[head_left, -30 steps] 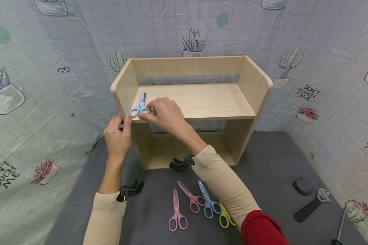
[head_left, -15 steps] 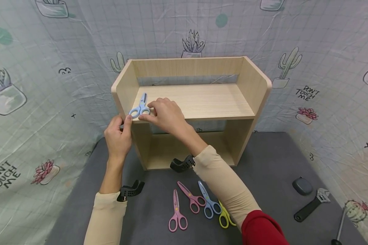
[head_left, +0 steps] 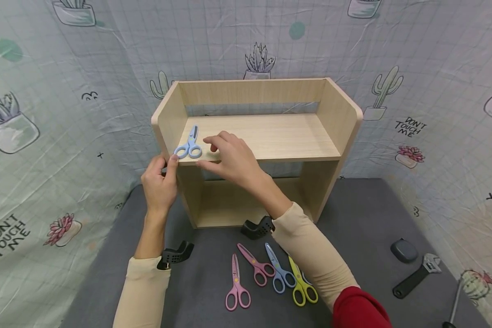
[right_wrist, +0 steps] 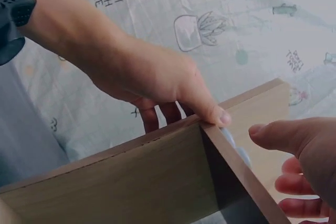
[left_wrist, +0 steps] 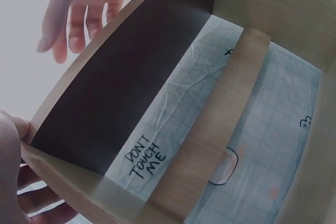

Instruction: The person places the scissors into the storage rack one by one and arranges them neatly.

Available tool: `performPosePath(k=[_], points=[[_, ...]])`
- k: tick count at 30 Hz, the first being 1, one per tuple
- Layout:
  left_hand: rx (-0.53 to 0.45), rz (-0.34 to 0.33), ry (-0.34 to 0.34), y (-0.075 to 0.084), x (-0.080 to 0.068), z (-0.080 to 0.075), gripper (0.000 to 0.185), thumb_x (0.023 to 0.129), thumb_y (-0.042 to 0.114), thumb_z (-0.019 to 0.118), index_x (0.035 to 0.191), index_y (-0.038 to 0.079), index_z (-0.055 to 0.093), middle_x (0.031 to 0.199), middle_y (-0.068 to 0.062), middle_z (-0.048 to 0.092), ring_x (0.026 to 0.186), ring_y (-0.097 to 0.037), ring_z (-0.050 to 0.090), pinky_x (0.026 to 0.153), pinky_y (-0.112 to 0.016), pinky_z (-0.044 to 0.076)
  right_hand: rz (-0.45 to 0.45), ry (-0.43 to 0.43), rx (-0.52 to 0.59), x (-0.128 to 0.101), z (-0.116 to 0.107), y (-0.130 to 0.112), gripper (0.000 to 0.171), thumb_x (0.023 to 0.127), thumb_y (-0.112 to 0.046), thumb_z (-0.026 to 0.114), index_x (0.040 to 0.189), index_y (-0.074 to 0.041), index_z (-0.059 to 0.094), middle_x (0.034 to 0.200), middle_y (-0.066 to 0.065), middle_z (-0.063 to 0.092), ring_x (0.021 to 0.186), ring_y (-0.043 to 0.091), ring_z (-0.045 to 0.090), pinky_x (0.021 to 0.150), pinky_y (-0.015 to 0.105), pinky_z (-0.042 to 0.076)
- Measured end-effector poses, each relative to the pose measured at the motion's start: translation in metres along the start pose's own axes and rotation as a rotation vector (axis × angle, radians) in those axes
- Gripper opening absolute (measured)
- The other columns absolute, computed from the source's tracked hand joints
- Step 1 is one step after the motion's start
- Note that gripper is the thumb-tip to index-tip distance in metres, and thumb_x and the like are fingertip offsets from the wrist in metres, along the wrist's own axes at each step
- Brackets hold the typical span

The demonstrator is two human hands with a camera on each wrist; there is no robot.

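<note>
Blue scissors [head_left: 190,148] lie on the upper board of a light wooden shelf [head_left: 262,136], at its left front corner, blades pointing to the back. My left hand [head_left: 159,184] grips the shelf's left side panel, thumb on the front edge close to the scissors' handle and fingers on the outer face. Just right of the scissors hovers my right hand [head_left: 233,157], thumb and fingers spread apart with nothing between them. In the right wrist view only the rims of the scissors' handles [right_wrist: 242,156] show past the board edge.
On the grey table [head_left: 205,282] before the shelf lie pink scissors [head_left: 236,284], more pink scissors [head_left: 257,264], blue scissors [head_left: 279,269] and yellow scissors [head_left: 301,284]. My right forearm partly covers another blue pair. An adjustable wrench [head_left: 418,275], a dark rounded object [head_left: 404,250] and a metal rod [head_left: 456,300] lie at right.
My right hand has let go of the blue scissors and moved a little to the right, its fingers spreading. The scissors stay on the upper board. My left hand keeps its grip on the panel.
</note>
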State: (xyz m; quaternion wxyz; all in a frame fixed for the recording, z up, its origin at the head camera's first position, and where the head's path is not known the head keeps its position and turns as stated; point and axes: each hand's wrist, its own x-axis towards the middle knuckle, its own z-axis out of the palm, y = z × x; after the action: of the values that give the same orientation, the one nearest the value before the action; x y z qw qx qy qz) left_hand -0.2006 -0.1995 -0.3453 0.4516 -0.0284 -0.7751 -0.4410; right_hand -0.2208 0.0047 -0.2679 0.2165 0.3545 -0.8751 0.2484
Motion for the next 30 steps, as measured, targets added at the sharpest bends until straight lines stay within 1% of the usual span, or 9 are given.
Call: performPosePath(k=[5,8,14,17,24,30], points=[[-0.006,0.001,0.0,0.001,0.0,0.0,0.031,0.099,0.026,0.062,0.096,-0.003,0.072,0.105,-0.016,0.072,0.092,-0.021,0.064,0.069,-0.009,0.041,-0.075,0.077,0.043,-0.014,-0.004,-0.001,0.06,0.084,-0.043,0.08,0.129,-0.007,0.065,0.105,0.007,0.064,0.088,0.019,0.057,0.076,0.031,0.048],[-0.007,-0.001,-0.004,0.0,0.0,0.0,0.031,0.1,0.026,0.062,0.097,-0.003,0.072,0.106,-0.016,0.072,0.092,-0.021,0.065,0.07,-0.008,0.042,-0.112,0.113,0.074,-0.022,-0.004,-0.002,0.062,0.082,-0.043,0.081,0.129,-0.005,0.065,0.105,0.007,0.063,0.091,0.019,0.058,0.077,0.03,0.049],[-0.006,-0.007,-0.005,0.0,0.0,0.0,0.031,0.1,0.027,0.062,0.099,-0.003,0.073,0.107,-0.016,0.072,0.093,-0.022,0.066,0.07,-0.007,0.042,-0.159,0.161,0.105,-0.039,-0.003,-0.003,0.067,0.079,-0.045,0.083,0.127,-0.003,0.065,0.106,0.008,0.062,0.096,0.018,0.059,0.081,0.031,0.05],[-0.004,-0.007,-0.006,-0.001,-0.001,0.0,0.031,0.1,0.026,0.062,0.099,-0.002,0.073,0.107,-0.016,0.072,0.093,-0.021,0.065,0.07,-0.006,0.042,-0.173,0.169,0.113,-0.048,-0.003,-0.003,0.069,0.077,-0.046,0.085,0.126,-0.003,0.065,0.106,0.007,0.061,0.097,0.018,0.058,0.082,0.031,0.05],[-0.003,-0.002,-0.002,-0.001,-0.001,0.0,0.031,0.1,0.026,0.061,0.099,-0.002,0.072,0.106,-0.016,0.072,0.09,-0.014,0.062,0.07,-0.006,0.042,-0.184,0.15,0.1,-0.069,0.002,-0.001,0.071,0.076,-0.047,0.085,0.128,-0.004,0.063,0.111,0.007,0.062,0.098,0.017,0.057,0.086,0.03,0.051],[-0.006,0.001,-0.001,-0.001,-0.001,0.0,0.032,0.1,0.027,0.061,0.098,-0.003,0.072,0.106,-0.016,0.072,0.09,-0.016,0.063,0.07,-0.007,0.042,-0.178,0.121,0.101,-0.091,0.009,0.001,0.073,0.075,-0.047,0.086,0.131,-0.006,0.062,0.112,0.006,0.062,0.101,0.016,0.057,0.088,0.03,0.051]])
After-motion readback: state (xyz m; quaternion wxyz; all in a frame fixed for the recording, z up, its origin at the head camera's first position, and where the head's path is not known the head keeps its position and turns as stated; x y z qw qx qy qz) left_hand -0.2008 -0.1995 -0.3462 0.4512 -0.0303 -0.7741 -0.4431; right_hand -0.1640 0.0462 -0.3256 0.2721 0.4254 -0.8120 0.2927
